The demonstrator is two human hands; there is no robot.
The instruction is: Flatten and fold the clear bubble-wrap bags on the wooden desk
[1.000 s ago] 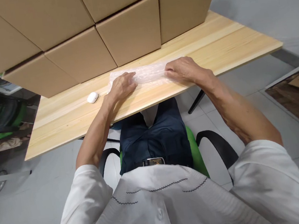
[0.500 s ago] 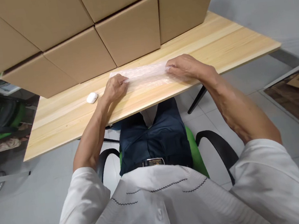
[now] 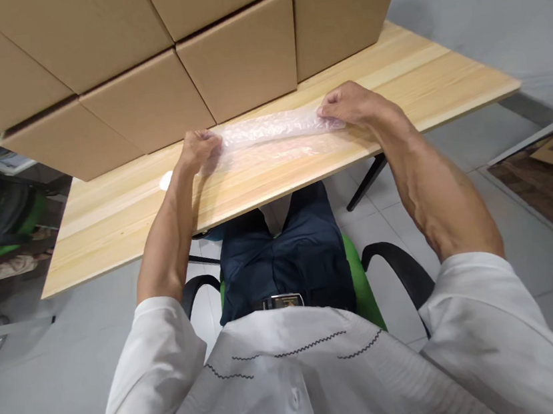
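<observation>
Two hands hold a strip of bubble wrap stretched over the counter.

At the far left a small white object point(image 3: 166, 179) lies on the wooden counter point(image 3: 121, 219), mostly hidden behind the left forearm. The left hand point(image 3: 197, 149) has its fingers closed on the left end of the bubble wrap point(image 3: 275, 133), a clear strip running sideways in front of the person. The strip's far edge looks raised, while its near edge lies on the wood. The right hand point(image 3: 349, 104) has its fingers pinched shut on the strip's right end. Behind the strip, stacked cardboard boxes point(image 3: 238, 57) stand along the back of the counter, close to both hands. Below the counter edge, a green chair point(image 3: 360, 277) shows beside dark trousers.
</observation>
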